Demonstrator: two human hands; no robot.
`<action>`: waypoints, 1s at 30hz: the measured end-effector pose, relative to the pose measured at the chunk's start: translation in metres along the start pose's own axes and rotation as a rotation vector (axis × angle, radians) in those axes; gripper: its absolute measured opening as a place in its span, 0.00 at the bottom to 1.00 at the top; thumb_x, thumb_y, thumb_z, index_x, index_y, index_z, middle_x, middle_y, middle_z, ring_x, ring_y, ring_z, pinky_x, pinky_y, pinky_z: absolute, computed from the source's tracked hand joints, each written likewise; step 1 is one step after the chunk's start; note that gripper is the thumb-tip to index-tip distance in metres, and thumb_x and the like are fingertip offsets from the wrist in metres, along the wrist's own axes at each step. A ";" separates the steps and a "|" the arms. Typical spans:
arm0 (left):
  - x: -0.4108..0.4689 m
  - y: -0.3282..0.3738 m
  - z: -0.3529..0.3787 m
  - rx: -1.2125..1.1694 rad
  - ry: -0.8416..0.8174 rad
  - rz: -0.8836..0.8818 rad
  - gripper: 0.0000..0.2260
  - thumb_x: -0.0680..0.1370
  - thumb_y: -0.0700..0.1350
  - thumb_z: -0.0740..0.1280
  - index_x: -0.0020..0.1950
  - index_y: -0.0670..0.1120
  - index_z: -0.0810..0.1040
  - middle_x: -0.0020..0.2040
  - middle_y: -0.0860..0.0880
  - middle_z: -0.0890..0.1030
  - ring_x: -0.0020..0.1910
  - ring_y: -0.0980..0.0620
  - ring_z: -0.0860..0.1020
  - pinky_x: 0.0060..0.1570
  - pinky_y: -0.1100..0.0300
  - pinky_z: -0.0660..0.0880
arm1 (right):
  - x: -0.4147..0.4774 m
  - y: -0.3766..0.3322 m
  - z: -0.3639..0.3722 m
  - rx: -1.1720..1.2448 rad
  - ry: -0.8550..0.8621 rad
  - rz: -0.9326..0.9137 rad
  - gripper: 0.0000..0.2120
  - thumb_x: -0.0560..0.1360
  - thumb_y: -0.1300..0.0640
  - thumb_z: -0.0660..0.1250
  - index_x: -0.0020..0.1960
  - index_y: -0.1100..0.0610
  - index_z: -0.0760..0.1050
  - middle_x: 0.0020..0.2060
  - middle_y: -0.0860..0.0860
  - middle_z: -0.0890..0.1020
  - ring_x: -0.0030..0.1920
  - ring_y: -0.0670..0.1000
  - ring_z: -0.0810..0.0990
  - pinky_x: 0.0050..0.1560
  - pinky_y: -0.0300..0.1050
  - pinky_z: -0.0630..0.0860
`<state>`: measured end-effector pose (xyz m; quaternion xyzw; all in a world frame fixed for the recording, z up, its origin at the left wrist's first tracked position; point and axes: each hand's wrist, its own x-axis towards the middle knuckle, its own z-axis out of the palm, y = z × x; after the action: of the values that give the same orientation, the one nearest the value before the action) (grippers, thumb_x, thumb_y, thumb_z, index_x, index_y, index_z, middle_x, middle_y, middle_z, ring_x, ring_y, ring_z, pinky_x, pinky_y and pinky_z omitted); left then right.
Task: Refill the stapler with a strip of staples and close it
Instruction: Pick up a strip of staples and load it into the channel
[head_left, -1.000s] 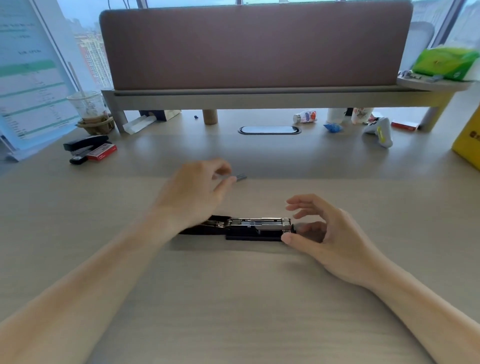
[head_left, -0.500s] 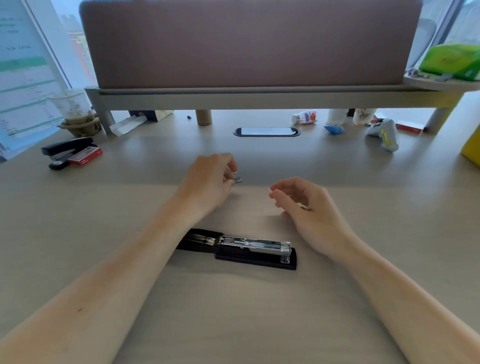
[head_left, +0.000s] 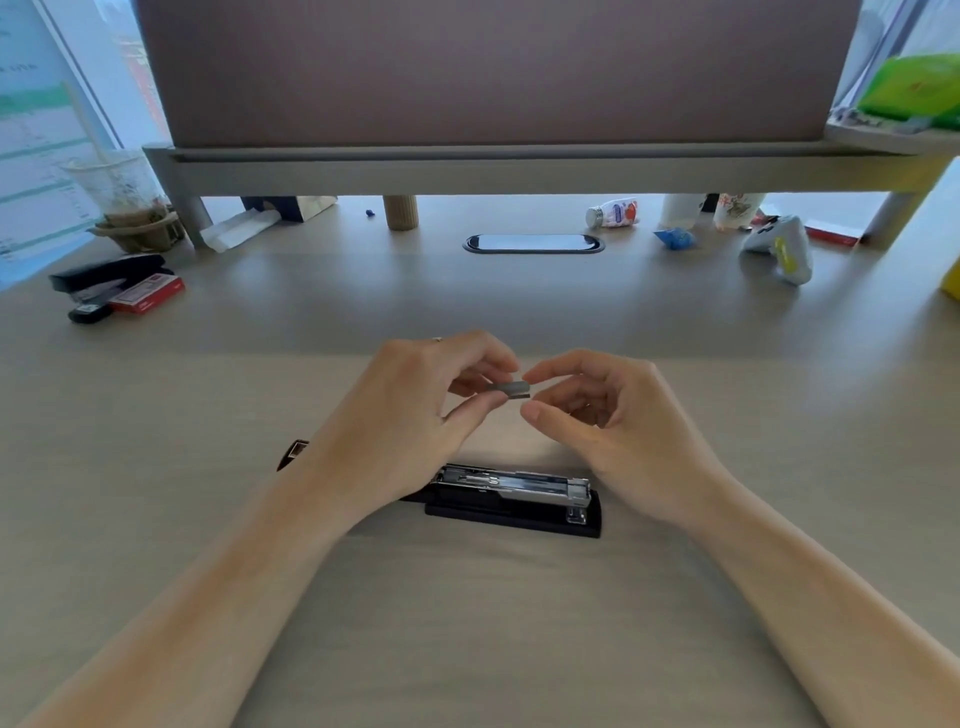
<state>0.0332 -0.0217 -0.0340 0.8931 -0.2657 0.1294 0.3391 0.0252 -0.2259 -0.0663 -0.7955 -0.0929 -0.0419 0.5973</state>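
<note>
A black stapler (head_left: 524, 500) lies opened flat on the desk, its silver staple channel facing up; my left wrist hides its lid end. Above and behind it, my left hand (head_left: 415, 400) pinches a short grey strip of staples (head_left: 511, 388) between thumb and fingers. My right hand (head_left: 608, 410) hovers just right of the strip, fingers curled and apart, its fingertips close to the strip's right end; whether they touch it I cannot tell.
A second black stapler (head_left: 104, 280) and a red staple box (head_left: 148, 296) lie at the far left. A cable grommet (head_left: 533, 243), a small bottle (head_left: 613, 213), a white game controller (head_left: 782, 249) and a plastic cup (head_left: 124, 208) sit under the monitor shelf (head_left: 519, 166).
My left hand picked the staple strip up from the desk and lifted it. My right hand left the stapler's front end and came up beside the strip.
</note>
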 end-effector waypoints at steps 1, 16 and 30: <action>-0.001 0.000 0.000 -0.002 -0.006 0.000 0.08 0.77 0.42 0.76 0.55 0.49 0.85 0.49 0.58 0.88 0.51 0.65 0.85 0.51 0.78 0.75 | 0.000 0.000 0.000 0.000 0.002 -0.004 0.07 0.75 0.57 0.78 0.51 0.49 0.85 0.39 0.50 0.90 0.37 0.44 0.83 0.43 0.43 0.77; -0.002 -0.001 0.004 -0.121 -0.036 -0.164 0.07 0.77 0.48 0.76 0.54 0.55 0.89 0.43 0.58 0.89 0.44 0.65 0.86 0.44 0.76 0.76 | 0.000 0.004 0.000 0.117 0.054 -0.021 0.06 0.74 0.62 0.78 0.46 0.52 0.85 0.37 0.50 0.90 0.37 0.45 0.85 0.41 0.35 0.77; -0.004 0.002 0.003 -0.059 0.041 -0.031 0.08 0.74 0.47 0.79 0.53 0.51 0.89 0.44 0.58 0.89 0.44 0.66 0.86 0.48 0.75 0.78 | 0.001 0.001 -0.003 0.181 0.064 0.015 0.04 0.77 0.61 0.75 0.43 0.56 0.86 0.36 0.52 0.90 0.33 0.44 0.82 0.41 0.36 0.80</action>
<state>0.0293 -0.0232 -0.0368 0.8839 -0.2483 0.1346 0.3727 0.0269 -0.2287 -0.0666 -0.7372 -0.0713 -0.0541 0.6697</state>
